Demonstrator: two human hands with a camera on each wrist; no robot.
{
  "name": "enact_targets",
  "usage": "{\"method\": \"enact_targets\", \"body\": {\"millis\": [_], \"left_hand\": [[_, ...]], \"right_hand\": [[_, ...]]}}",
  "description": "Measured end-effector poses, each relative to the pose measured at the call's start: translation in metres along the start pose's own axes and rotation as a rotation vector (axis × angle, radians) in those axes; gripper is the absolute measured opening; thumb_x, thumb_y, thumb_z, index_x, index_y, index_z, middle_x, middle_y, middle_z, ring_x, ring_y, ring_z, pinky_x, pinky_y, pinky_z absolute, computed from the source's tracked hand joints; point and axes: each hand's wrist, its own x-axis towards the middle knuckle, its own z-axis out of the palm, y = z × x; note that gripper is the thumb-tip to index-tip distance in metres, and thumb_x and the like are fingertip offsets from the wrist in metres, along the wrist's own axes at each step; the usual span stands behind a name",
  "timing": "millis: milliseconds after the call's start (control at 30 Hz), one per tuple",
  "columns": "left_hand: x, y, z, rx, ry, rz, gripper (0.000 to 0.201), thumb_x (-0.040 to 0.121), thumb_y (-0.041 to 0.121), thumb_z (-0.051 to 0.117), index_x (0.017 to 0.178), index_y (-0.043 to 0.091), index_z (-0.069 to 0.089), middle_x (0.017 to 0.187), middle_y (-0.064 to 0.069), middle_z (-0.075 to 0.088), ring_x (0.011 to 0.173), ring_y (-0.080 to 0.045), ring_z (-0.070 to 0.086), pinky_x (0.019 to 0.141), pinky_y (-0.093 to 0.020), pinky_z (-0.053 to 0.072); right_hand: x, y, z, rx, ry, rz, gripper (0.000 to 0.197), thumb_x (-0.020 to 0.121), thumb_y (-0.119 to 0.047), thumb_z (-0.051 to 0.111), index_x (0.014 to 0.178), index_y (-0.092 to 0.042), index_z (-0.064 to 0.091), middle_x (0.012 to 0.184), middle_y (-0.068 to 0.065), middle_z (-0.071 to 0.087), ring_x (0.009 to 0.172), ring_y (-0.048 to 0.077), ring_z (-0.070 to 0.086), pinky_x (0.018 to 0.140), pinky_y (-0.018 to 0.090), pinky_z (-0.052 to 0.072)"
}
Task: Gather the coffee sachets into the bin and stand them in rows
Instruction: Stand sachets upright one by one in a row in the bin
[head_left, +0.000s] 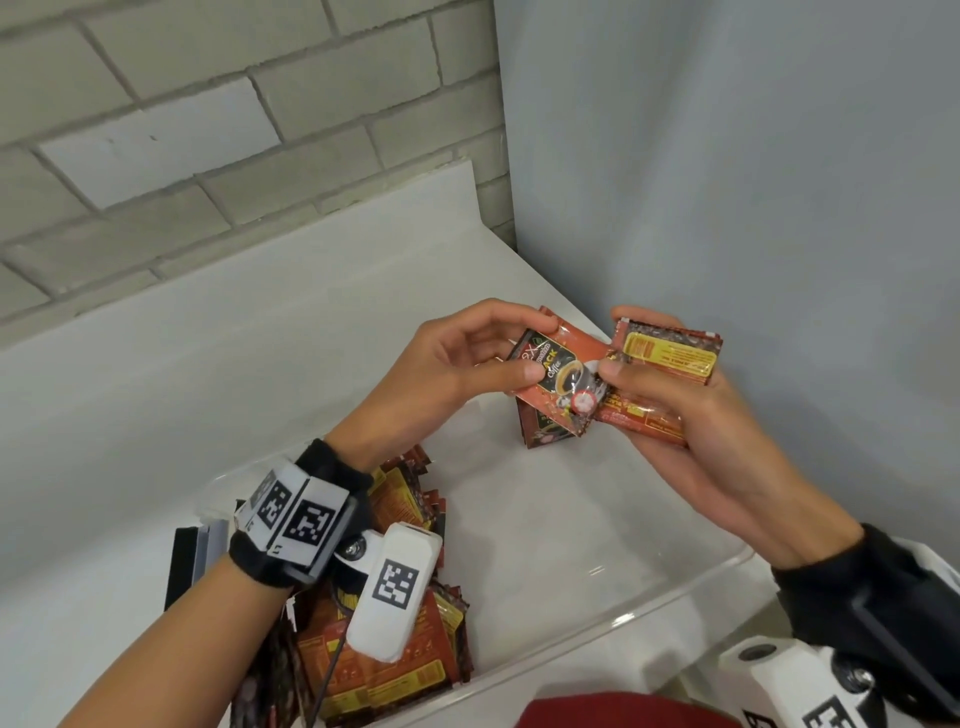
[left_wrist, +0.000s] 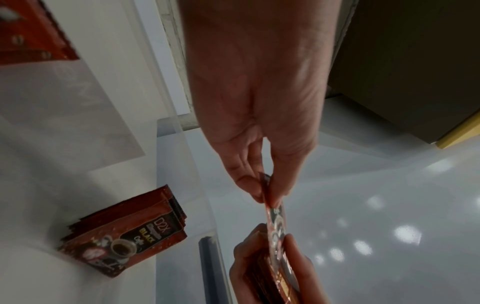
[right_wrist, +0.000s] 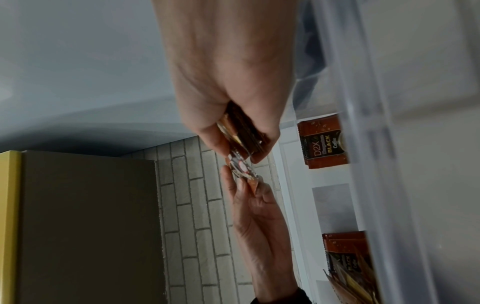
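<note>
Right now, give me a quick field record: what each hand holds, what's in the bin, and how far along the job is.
left hand: pinches one front-facing sachet
right hand: grips a stack of sachets, thumb on the same front-facing sachet
bin: clear plastic, on the white counter
far end of bin: small standing group
near left end: larger bunch, leaning, untidy
progress: rows not finished; both hands above the bin

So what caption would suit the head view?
Both hands, left hand and right hand, pinch one coffee sachet above the clear bin.
</note>
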Motion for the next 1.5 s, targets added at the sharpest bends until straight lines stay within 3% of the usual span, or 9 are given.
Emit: {"method": "enact_targets", "body": {"millis": [300,467,600,667,800,933,1133,1267,1500], "left_hand": [[-0.002,0.016,-0.008,0.157,-0.055,-0.041,0.032,0.081,0.006,0.067,0.112,0.010,0.067,0.110,-0.005,0.070,0.108,-0.024,0.065,0.090,-0.035,0.055],[0.004,0.021,-0.019,0.608,-0.172,0.035,0.033,0.083,0.014,0.069,0.116,0.017,0.070,0.100,-0.008,0.063,0.097,-0.021,0.063,0.086,-0.034,0.054],[0.018,-0.001,-0.012,0.972,-0.340,0.128,0.033,0.085,0.008,0.071,0.116,0.021,0.071,0.092,0.005,0.054,0.080,-0.001,0.054,0.076,-0.010,0.042],[0.025,-0.010,-0.005,1.064,-0.371,0.111,0.035,0.085,0.006,0.070,0.117,0.022,0.070,0.088,0.009,0.046,0.077,0.004,0.047,0.073,-0.007,0.035],[0.034,-0.018,0.008,1.214,-0.394,0.091,0.038,0.087,0.006,0.067,0.121,0.022,0.067,0.092,0.004,0.041,0.080,-0.013,0.042,0.074,-0.025,0.040],[0.033,-0.021,0.018,1.332,-0.415,0.138,0.035,0.087,0.006,0.065,0.119,0.020,0.067,0.093,0.001,0.038,0.083,-0.025,0.052,0.071,-0.046,0.048],[0.030,-0.026,0.022,1.388,-0.396,0.269,0.026,0.072,-0.010,0.070,0.091,0.008,0.067,0.083,-0.013,0.051,0.063,-0.023,0.043,0.044,-0.036,0.044],[0.030,-0.029,0.026,1.438,-0.392,0.241,0.028,0.080,-0.005,0.065,0.104,0.008,0.066,0.098,-0.014,0.054,0.077,-0.027,0.053,0.051,-0.040,0.049],[0.030,-0.030,0.026,1.337,-0.365,0.182,0.042,0.087,0.001,0.061,0.128,0.006,0.055,0.118,-0.011,0.050,0.092,-0.023,0.053,0.065,-0.043,0.051]], "right_hand": [[0.000,0.001,0.001,0.021,0.024,-0.031,0.043,0.072,-0.004,0.066,0.112,-0.021,0.059,0.087,0.000,0.067,0.089,0.019,0.069,0.073,0.025,0.055],[0.003,-0.002,-0.003,0.136,0.177,-0.110,0.043,0.072,-0.010,0.069,0.113,-0.020,0.059,0.079,-0.001,0.063,0.071,0.014,0.064,0.090,0.036,0.049],[0.002,-0.002,-0.003,0.105,0.181,-0.096,0.042,0.073,-0.012,0.070,0.114,-0.020,0.060,0.081,0.000,0.064,0.073,0.015,0.066,0.093,0.039,0.050],[0.002,-0.001,-0.003,0.103,0.185,-0.090,0.042,0.073,-0.012,0.070,0.114,-0.020,0.061,0.080,-0.001,0.064,0.073,0.015,0.066,0.093,0.038,0.052],[0.001,-0.002,-0.004,0.112,0.175,-0.084,0.042,0.075,-0.012,0.069,0.116,-0.019,0.060,0.083,0.001,0.063,0.074,0.017,0.066,0.089,0.037,0.053],[0.002,-0.002,-0.003,0.148,0.158,-0.080,0.041,0.076,-0.018,0.068,0.115,-0.016,0.057,0.083,0.006,0.061,0.073,0.018,0.063,0.080,0.034,0.055],[0.000,-0.006,0.003,0.099,0.172,-0.032,0.046,0.070,-0.048,0.065,0.109,-0.027,0.052,0.090,0.011,0.062,0.084,0.022,0.066,0.069,0.042,0.056],[-0.002,-0.009,0.007,0.073,0.159,0.009,0.060,0.056,-0.055,0.064,0.105,-0.023,0.056,0.094,0.014,0.064,0.084,0.020,0.069,0.064,0.037,0.058],[-0.003,-0.009,0.006,0.220,0.118,0.057,0.042,0.078,-0.032,0.061,0.115,-0.014,0.057,0.100,0.019,0.063,0.094,0.029,0.066,0.074,0.049,0.057]]}}
